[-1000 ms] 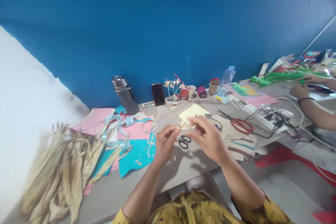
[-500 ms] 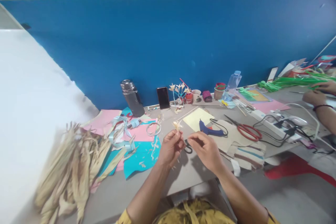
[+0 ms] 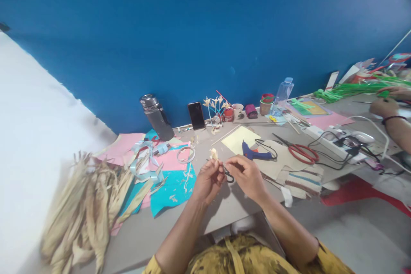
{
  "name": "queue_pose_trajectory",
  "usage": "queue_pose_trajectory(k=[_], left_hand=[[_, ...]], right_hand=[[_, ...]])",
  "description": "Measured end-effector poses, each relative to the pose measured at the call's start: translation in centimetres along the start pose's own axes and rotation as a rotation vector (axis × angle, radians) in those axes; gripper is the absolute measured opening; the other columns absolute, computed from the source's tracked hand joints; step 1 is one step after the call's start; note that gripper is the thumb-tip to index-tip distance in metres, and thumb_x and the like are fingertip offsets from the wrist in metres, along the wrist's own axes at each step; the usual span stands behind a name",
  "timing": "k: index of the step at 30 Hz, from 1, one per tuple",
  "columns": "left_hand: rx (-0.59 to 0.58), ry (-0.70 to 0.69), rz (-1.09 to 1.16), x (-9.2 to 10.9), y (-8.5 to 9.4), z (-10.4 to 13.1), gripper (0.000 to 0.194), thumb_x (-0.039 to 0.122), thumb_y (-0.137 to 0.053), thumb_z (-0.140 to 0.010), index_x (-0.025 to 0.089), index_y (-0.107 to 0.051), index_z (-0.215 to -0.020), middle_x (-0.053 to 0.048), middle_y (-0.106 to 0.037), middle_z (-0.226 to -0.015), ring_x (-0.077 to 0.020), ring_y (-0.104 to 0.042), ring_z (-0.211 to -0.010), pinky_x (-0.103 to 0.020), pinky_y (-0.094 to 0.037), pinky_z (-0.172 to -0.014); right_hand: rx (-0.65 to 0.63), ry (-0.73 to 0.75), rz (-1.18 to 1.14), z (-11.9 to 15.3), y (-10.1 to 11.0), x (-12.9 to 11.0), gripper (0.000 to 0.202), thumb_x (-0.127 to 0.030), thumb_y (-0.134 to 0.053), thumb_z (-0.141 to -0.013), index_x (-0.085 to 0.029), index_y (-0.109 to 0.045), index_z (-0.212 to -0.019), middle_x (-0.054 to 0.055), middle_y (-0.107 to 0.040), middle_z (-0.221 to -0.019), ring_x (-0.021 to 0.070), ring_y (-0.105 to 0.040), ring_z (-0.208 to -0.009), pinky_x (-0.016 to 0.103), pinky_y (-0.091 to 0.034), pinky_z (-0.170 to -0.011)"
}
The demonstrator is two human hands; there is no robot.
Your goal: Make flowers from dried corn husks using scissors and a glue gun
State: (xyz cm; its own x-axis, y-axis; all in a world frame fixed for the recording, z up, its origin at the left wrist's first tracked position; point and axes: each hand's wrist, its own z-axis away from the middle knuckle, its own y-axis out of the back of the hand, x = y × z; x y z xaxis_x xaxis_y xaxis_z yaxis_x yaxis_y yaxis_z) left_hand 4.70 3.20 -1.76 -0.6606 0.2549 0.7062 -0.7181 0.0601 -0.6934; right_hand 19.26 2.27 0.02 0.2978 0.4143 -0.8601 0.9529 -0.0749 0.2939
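Note:
My left hand [image 3: 208, 181] pinches a small cream husk flower [image 3: 213, 154] that sticks up above its fingers. Just to its right, my right hand [image 3: 245, 175] has its fingertips closed at the flower's base; what they grip is too small to tell. Small black scissors [image 3: 229, 176] lie on the grey table [image 3: 224, 205] partly hidden under both hands. A blue glue gun [image 3: 254, 153] rests beyond my right hand on a yellow sheet [image 3: 236, 139].
Dried husks [image 3: 83, 205] pile up at the left beside pink and cyan paper [image 3: 170, 186]. A flask [image 3: 156, 116], phone [image 3: 196, 115], finished flowers [image 3: 216, 105], cups and a bottle [image 3: 280, 94] line the blue wall. Red scissors [image 3: 300, 151], a power strip [image 3: 334, 145]. Another person's hands [image 3: 383, 105] at the right.
My hands have come lower and closer to me, uncovering the glue gun. The flower now stands in my left hand alone, with my right fingertips at its base.

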Motion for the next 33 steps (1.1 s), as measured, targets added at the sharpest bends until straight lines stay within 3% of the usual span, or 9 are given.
queue_pose_trajectory(k=[13,18,25,33], left_hand=[[0.023,-0.048,-0.129,-0.3,-0.4,0.7,0.035,0.038,-0.087,-0.066,0.014,-0.064,-0.074,0.003,-0.058,-0.063,-0.0046,-0.044,-0.048,-0.021,-0.036,-0.052],[0.102,-0.284,-0.476,-0.1,-0.5,1.2,0.03,0.042,-0.08,-0.073,0.016,-0.067,-0.07,0.002,-0.057,-0.059,-0.008,-0.046,-0.051,-0.022,-0.038,-0.054],[0.076,-0.472,-0.737,0.2,-1.0,2.0,0.019,0.036,-0.073,-0.081,0.019,-0.074,-0.074,-0.001,-0.062,-0.071,-0.0095,-0.05,-0.053,-0.023,-0.041,-0.054],[0.069,-0.556,-0.766,-0.3,-0.7,1.9,0.013,0.032,-0.073,-0.082,0.02,-0.077,-0.077,-0.001,-0.064,-0.073,-0.0102,-0.053,-0.054,-0.022,-0.043,-0.053]], right_hand=[[0.086,0.04,0.011,0.0,0.0,0.1,0.013,-0.026,-0.061,-0.091,-0.019,-0.07,-0.084,0.002,-0.068,-0.078,0.0146,-0.059,-0.066,0.025,-0.046,-0.063],[0.16,0.031,-0.017,-0.1,1.5,-0.7,0.016,-0.031,-0.06,-0.092,-0.019,-0.068,-0.084,0.002,-0.066,-0.076,0.0136,-0.054,-0.061,0.025,-0.044,-0.058],[-0.004,0.13,-0.021,0.0,3.4,-1.6,0.013,-0.028,-0.065,-0.089,-0.02,-0.069,-0.098,0.005,-0.063,-0.094,0.0135,-0.052,-0.068,0.025,-0.043,-0.057],[-0.002,0.13,0.001,0.4,3.5,-1.3,0.01,-0.029,-0.065,-0.091,-0.021,-0.071,-0.095,0.005,-0.066,-0.092,0.0147,-0.054,-0.069,0.028,-0.045,-0.061]])
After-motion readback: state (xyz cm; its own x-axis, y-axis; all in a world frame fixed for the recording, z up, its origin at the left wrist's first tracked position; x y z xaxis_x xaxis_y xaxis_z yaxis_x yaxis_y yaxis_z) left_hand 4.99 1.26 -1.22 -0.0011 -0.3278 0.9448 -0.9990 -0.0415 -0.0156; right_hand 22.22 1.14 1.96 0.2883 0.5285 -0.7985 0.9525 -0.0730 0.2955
